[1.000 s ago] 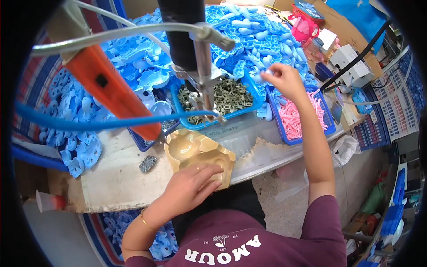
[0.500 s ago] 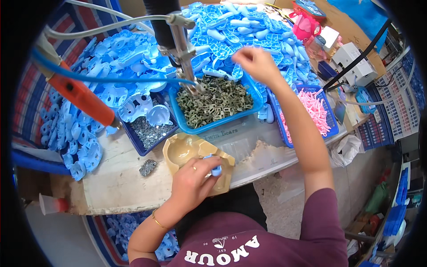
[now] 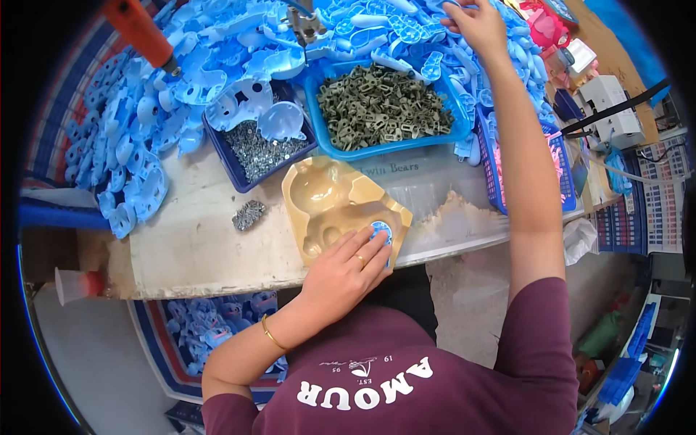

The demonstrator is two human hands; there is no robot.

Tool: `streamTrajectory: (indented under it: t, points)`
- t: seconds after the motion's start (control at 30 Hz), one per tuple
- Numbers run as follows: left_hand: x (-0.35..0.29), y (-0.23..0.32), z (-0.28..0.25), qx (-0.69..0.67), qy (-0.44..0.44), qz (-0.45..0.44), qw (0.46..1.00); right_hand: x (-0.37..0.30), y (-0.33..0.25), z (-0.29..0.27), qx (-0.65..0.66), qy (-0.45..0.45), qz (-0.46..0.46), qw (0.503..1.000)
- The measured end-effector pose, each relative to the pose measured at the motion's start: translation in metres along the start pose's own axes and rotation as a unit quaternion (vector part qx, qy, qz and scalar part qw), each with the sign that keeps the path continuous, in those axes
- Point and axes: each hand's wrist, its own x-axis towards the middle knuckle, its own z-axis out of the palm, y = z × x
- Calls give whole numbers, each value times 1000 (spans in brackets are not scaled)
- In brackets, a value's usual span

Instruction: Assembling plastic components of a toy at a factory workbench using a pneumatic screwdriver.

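My left hand (image 3: 348,270) lies over the tan moulded fixture (image 3: 308,185) at the table's near edge. Its fingers are stretched out and rest on a small blue plastic part (image 3: 381,230), which sits in the fixture's right-hand hollow and is partly covered by them. The fixture's large round hollow holds nothing. Far off at the upper right, my right hand (image 3: 477,25) is over the heap of blue plastic parts (image 3: 391,29). Its fingers are apart, with nothing visible in them.
Beyond the fixture stand a blue tray of dark metal clips (image 3: 348,154), a navy tray of screws (image 3: 239,177) and a blue basket of pink pieces (image 3: 500,192). An orange screwdriver (image 3: 141,29) hangs at upper left. Loose screws (image 3: 249,215) lie left of the fixture.
My right hand has reached farther away over the blue heap. My left hand has gone from pinching the blue part to lying flat on it in the fixture. The whole view has shifted.
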Motion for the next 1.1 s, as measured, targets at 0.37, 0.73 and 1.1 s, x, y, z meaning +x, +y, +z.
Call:
streamTrajectory:
  t: [0.37,0.73,1.1]
  points:
    - [-19,12,4,22,8,-10,1000,-223,-13,19,-30,-414,11,910]
    - [-23,19,6,12,85,7,996,-240,-6,27,12,-409,63,910]
    - [-49,-5,-33,-52,150,-6,987,-240,-19,91,-122,-328,-224,909]
